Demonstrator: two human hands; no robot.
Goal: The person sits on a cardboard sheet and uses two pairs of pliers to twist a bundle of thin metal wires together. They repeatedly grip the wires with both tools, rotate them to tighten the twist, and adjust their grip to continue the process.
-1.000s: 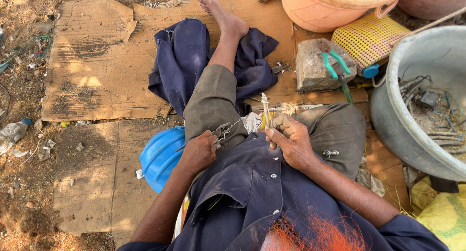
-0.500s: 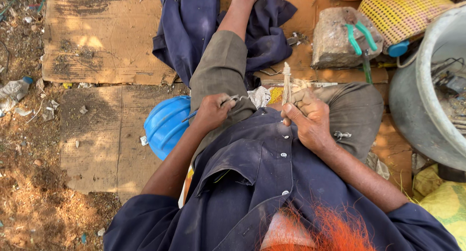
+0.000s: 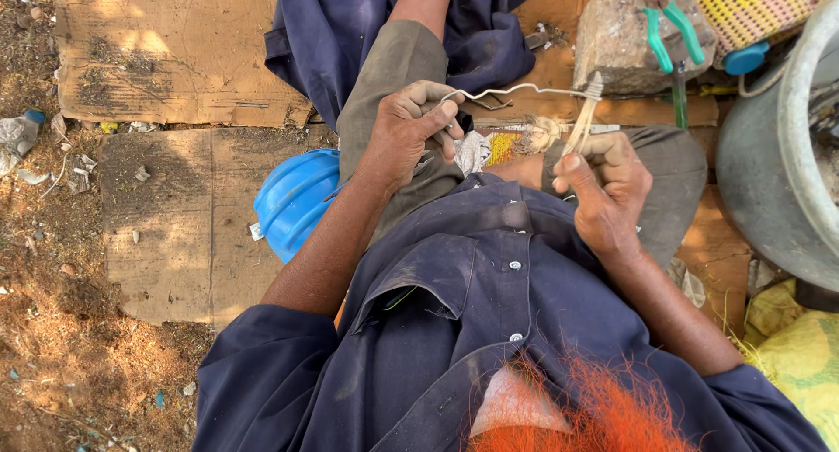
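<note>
I sit on flattened cardboard [image 3: 157, 198] in dark blue work clothes, one leg stretched out ahead. My left hand [image 3: 409, 130] pinches one end of a thin pale wavy wire [image 3: 516, 89]. My right hand [image 3: 605, 190] is closed on a small bundle of pale strands or wires [image 3: 580, 124] that stands upright and meets the wire's other end. The wire spans between both hands above my lap. A scrap of cloth and twine [image 3: 524, 140] lies on my thigh below it.
A blue hard hat [image 3: 295, 200] lies by my left hip. Green-handled pliers [image 3: 669, 32] rest on a grey stone block [image 3: 616, 37]. A large grey metal basin [image 3: 778, 155] stands at right, a yellow woven basket [image 3: 752, 10] behind it, yellow sacking [image 3: 800, 356] at lower right. Bare dirt with litter lies left.
My left hand has drawn away to the left, and a wavy length of wire now stretches between both hands. The view has tilted nearer to my lap.
</note>
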